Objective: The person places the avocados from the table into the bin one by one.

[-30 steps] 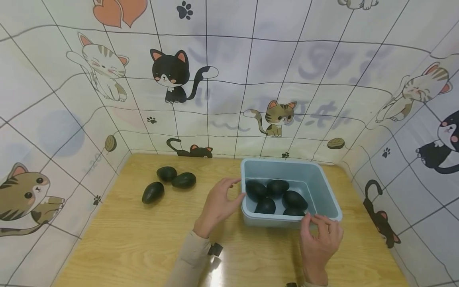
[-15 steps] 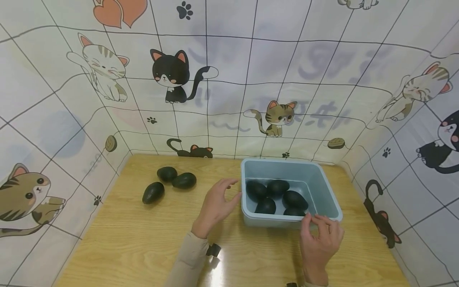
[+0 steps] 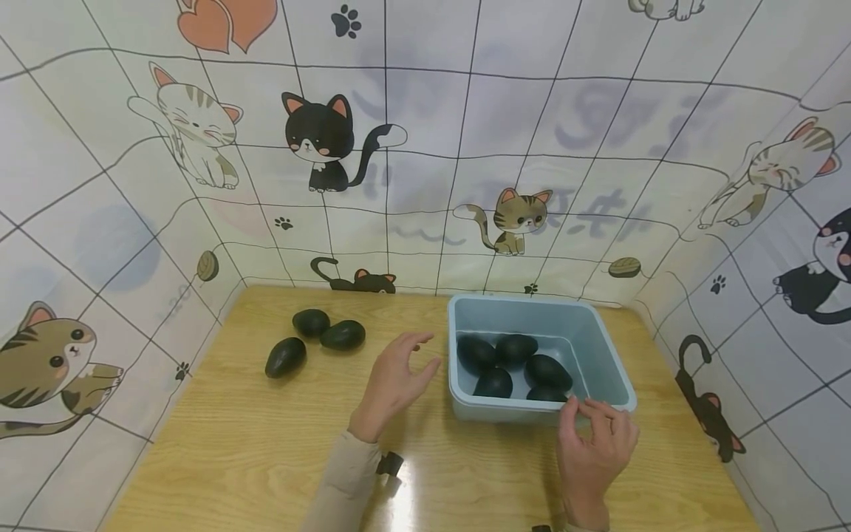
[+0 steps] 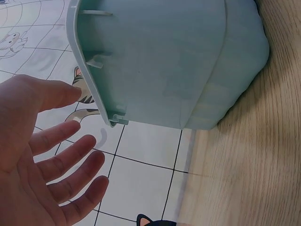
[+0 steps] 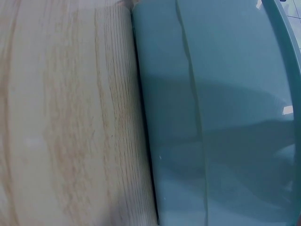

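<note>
A light blue plastic bin (image 3: 608,347) stands on the table with several dark green avocados (image 3: 547,371) lying in it. My left hand (image 3: 397,380) is just left of the bin, apart from it, with its fingers loosely spread and nothing in them. In the left wrist view the same hand (image 4: 51,150) is beside the bin's outer wall (image 4: 155,61). My right hand (image 3: 595,451) grips the front rim near its right corner between thumb and fingers. That hand is out of sight in the right wrist view, where the bin's wall (image 5: 225,117) fills the right half.
Three loose avocados, one of them the nearest avocado (image 3: 286,357), lie at the back left of the wooden table (image 3: 253,451). A cloth wall (image 3: 425,148) printed with cats closes off the back and both sides.
My left hand has let go of the bin's left rim and drawn slightly away to the left. The right hand, the bin and the avocados have stayed in place.
</note>
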`<action>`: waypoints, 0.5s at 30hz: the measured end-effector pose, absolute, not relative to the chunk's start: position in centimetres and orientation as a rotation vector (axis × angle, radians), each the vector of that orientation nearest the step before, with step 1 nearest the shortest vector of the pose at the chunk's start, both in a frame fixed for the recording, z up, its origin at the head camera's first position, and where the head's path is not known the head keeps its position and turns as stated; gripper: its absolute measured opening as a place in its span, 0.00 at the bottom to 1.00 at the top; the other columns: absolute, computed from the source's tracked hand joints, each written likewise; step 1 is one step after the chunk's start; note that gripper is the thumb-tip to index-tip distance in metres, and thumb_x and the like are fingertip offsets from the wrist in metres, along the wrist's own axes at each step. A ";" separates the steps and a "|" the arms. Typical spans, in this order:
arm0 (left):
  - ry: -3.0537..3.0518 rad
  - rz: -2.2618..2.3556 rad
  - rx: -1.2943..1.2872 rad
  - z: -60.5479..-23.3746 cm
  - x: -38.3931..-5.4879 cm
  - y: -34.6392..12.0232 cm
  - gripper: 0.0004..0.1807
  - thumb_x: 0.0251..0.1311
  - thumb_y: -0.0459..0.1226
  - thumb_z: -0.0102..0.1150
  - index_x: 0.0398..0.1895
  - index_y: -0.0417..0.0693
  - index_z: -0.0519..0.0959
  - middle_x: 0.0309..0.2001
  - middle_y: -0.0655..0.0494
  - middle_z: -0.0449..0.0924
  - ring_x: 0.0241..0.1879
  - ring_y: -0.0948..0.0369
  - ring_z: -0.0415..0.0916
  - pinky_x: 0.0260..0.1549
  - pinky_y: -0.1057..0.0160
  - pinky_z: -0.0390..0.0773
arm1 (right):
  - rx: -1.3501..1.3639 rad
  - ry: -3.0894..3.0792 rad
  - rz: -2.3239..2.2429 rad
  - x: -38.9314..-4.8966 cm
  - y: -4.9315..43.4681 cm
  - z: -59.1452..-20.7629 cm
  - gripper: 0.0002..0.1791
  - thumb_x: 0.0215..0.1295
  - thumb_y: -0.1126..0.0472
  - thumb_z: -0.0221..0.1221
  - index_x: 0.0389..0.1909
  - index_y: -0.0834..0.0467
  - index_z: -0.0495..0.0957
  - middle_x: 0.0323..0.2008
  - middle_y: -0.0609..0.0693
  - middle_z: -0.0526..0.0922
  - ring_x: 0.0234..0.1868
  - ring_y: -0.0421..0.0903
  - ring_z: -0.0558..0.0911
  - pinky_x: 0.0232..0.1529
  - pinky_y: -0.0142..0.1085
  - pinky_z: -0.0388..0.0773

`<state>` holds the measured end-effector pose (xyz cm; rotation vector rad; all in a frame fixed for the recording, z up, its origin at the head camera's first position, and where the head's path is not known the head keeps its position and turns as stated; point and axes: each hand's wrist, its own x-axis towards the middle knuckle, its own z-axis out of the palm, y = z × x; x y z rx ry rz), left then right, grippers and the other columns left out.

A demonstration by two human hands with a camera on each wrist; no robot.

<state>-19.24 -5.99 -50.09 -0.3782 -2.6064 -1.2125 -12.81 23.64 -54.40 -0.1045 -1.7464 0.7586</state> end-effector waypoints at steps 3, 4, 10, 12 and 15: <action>-2.606 -1.213 -0.375 -50.2 -19.2 -6.2 0.24 0.70 0.46 0.68 0.67 0.51 0.81 0.64 0.53 0.84 0.57 0.53 0.83 0.55 0.49 0.83 | -0.108 -1.755 0.759 -12.7 23.7 -54.5 0.11 0.61 0.65 0.68 0.25 0.71 0.84 0.33 0.67 0.83 0.38 0.66 0.77 0.51 0.31 0.58; -2.606 -1.209 -0.373 -50.2 -19.2 -6.2 0.24 0.70 0.45 0.68 0.67 0.51 0.81 0.63 0.53 0.84 0.57 0.53 0.83 0.55 0.49 0.83 | -0.108 -1.755 0.760 -12.7 23.8 -54.6 0.12 0.61 0.65 0.68 0.25 0.71 0.84 0.33 0.67 0.83 0.38 0.66 0.78 0.51 0.30 0.58; -2.605 -1.196 -0.379 -50.3 -19.2 -6.5 0.25 0.71 0.45 0.68 0.67 0.50 0.81 0.63 0.52 0.84 0.57 0.53 0.83 0.54 0.49 0.84 | -0.104 -1.740 0.759 -12.9 23.9 -54.7 0.10 0.59 0.67 0.69 0.25 0.71 0.84 0.33 0.66 0.83 0.38 0.65 0.78 0.51 0.30 0.58; -2.606 -1.184 -0.384 -50.4 -19.3 -6.6 0.25 0.71 0.46 0.68 0.67 0.49 0.81 0.63 0.52 0.84 0.57 0.52 0.83 0.54 0.49 0.84 | -0.104 -1.742 0.757 -12.8 23.9 -54.7 0.09 0.59 0.68 0.69 0.25 0.71 0.84 0.33 0.66 0.83 0.38 0.65 0.78 0.51 0.30 0.58; -2.607 -1.163 -0.386 -50.4 -19.3 -6.8 0.25 0.70 0.46 0.68 0.67 0.49 0.81 0.62 0.51 0.85 0.56 0.52 0.83 0.53 0.50 0.84 | -0.106 -1.744 0.758 -12.8 23.9 -54.7 0.09 0.59 0.68 0.69 0.25 0.71 0.84 0.33 0.66 0.83 0.37 0.65 0.77 0.50 0.30 0.58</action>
